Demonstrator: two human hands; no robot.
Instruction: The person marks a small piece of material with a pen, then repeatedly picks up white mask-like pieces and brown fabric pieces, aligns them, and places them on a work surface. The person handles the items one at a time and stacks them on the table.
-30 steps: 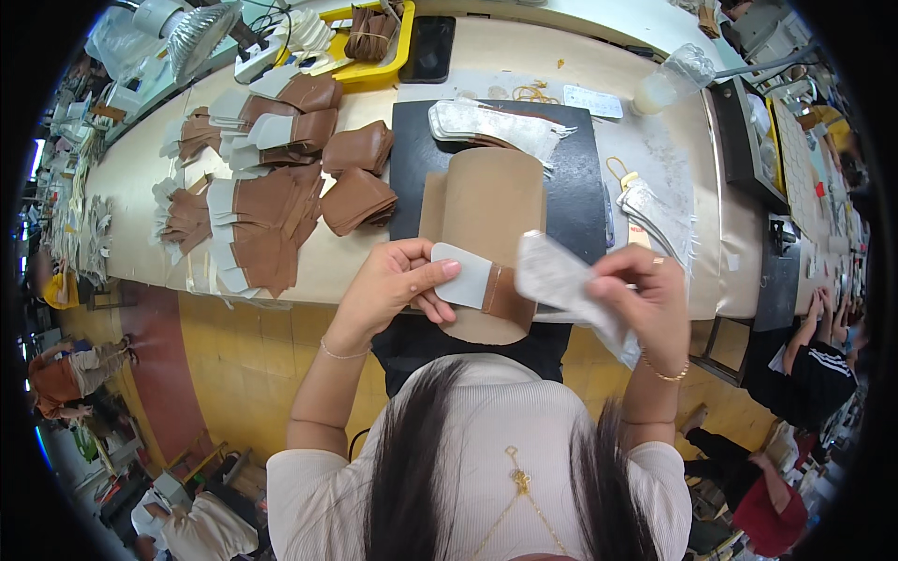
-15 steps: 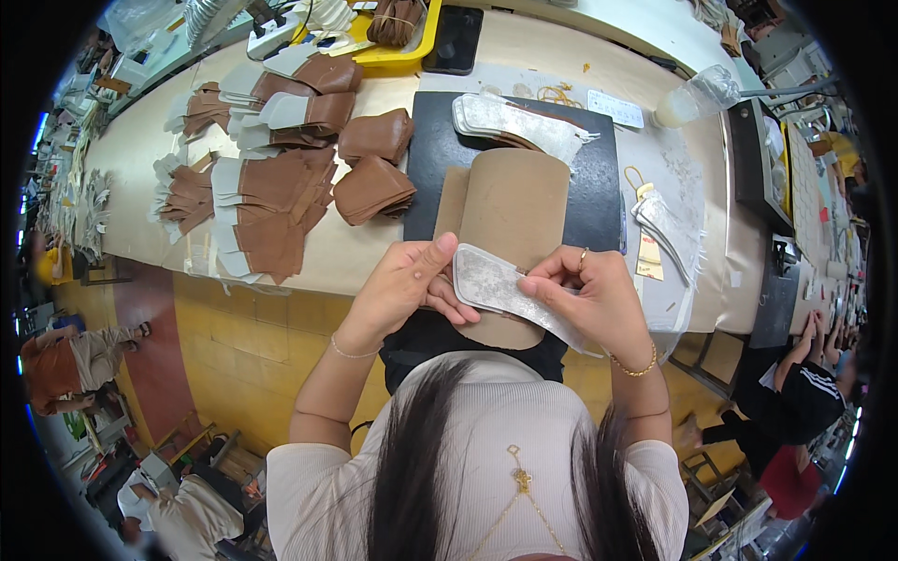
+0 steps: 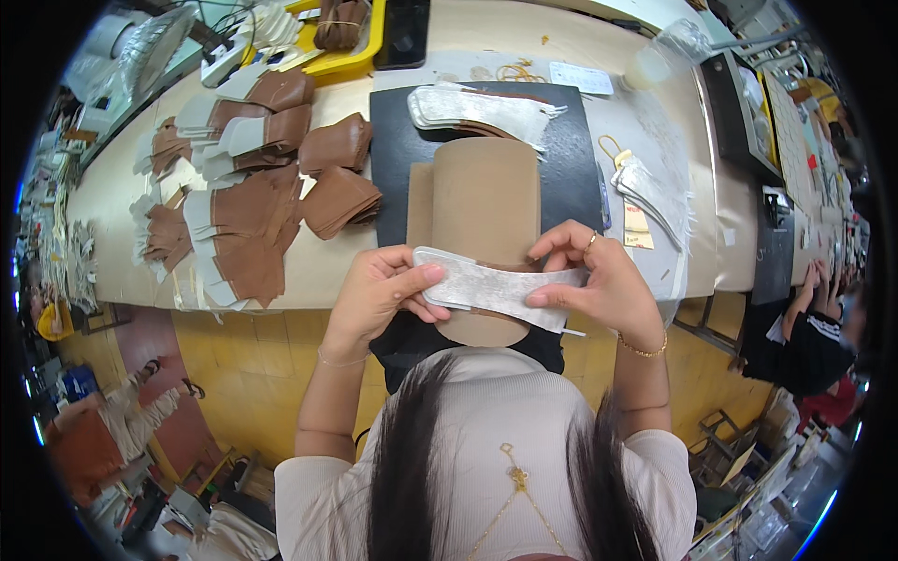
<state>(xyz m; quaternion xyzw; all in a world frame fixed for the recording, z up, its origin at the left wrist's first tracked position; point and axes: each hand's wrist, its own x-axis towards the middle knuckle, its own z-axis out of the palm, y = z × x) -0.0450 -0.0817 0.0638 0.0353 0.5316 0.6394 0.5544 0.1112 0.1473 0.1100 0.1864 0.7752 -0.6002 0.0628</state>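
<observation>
Both hands hold a silvery-white, flared leather piece (image 3: 491,288) between them, stretched sideways. My left hand (image 3: 385,292) pinches its rounded left end, thumb on top. My right hand (image 3: 599,285) grips the wider right end with the thumb over its face and the fingers behind. Beneath it stands a curved brown board (image 3: 486,196), arched over the black mat (image 3: 568,140) and reaching past the table's near edge. Beyond the board lies a stack of similar silvery pieces (image 3: 477,108), with brown edges showing under it.
Stacks of brown leather pieces (image 3: 245,234) with pale ends cover the left side. A yellow tray (image 3: 360,54) and a black phone (image 3: 403,35) sit at the back. Right of the mat lie more silvery pieces (image 3: 645,192), a tag (image 3: 637,226) and a plastic-covered bottle (image 3: 655,64).
The silvery piece has turned closer to level. My right hand has shifted to its right end, and my left thumb has come down onto it. The whole view has swung slightly.
</observation>
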